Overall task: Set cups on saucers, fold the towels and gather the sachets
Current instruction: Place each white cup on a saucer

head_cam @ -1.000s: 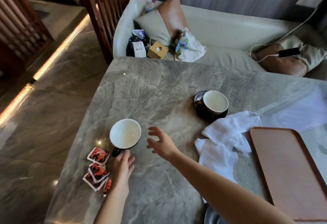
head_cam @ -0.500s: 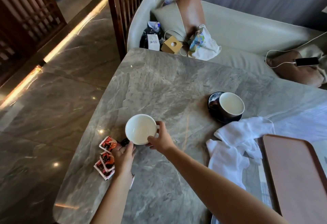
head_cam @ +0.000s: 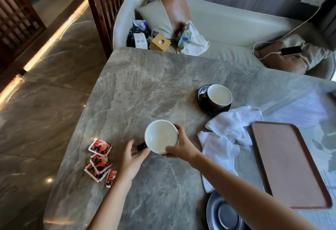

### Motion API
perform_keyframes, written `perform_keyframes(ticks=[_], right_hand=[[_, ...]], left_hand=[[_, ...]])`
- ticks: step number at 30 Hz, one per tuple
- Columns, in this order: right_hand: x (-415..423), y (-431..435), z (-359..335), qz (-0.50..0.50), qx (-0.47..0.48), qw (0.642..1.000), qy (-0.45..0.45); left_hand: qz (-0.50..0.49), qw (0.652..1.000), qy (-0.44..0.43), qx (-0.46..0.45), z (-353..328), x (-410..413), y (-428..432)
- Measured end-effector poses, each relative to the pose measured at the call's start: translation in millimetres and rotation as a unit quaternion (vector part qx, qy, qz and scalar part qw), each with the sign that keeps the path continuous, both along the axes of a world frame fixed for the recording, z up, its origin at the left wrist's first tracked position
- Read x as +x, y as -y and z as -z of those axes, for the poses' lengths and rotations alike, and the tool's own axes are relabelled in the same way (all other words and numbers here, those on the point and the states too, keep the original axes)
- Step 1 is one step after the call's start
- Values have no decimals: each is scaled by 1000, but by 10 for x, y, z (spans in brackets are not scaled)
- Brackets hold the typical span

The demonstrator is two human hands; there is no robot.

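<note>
A dark cup with a white inside [head_cam: 161,136] is held between both hands over the grey stone table [head_cam: 145,88]. My right hand [head_cam: 182,145] grips its right rim and side. My left hand [head_cam: 133,154] curls round its dark handle on the left. Several red-and-black sachets [head_cam: 100,159] lie loose to the left of my left hand. A second cup [head_cam: 219,96] sits on its dark saucer [head_cam: 204,105] farther right. A crumpled white towel [head_cam: 227,133] lies beside it. An empty dark saucer [head_cam: 222,213] lies at the near edge, partly hidden by my right forearm.
A brown tray [head_cam: 289,164] lies on the right of the table. Behind the table stands a cream sofa [head_cam: 227,22] with cushions, bags, a small box and a charging phone [head_cam: 291,50]. The table's left edge drops to a polished floor [head_cam: 45,88].
My right hand has reached the cup and closed on its rim. My left hand has moved up to the handle. The cup now looks lifted slightly and shifted right of the sachets.
</note>
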State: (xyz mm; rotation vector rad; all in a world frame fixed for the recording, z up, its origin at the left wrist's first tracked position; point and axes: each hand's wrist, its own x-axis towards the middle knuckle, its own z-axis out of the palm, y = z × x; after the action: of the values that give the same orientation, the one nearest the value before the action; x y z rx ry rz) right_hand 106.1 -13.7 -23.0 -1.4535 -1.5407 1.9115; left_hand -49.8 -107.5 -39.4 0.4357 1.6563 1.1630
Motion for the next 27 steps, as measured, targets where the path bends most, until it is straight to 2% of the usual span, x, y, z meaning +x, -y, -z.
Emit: perform_keyframes(ticks=[6,10,14,18,27], right_hand=[[696,199,-130,24,-13,1000,-14],[1160,452,-127,100,-6,995,12],[1583,783,-33,170,-8,985,11],[1899,1092,9,182,-5,983,26],[2241,1530,122,222,-23,973,61]], left_hand=[[210,975,-41,65,-291,286,-24],[309,947,-31,80,-257,632,30],[388,919,-9,74,-112,948,136],[455,889,2,62,-3,1178,265],[538,840,-52,43,67,1512,388]])
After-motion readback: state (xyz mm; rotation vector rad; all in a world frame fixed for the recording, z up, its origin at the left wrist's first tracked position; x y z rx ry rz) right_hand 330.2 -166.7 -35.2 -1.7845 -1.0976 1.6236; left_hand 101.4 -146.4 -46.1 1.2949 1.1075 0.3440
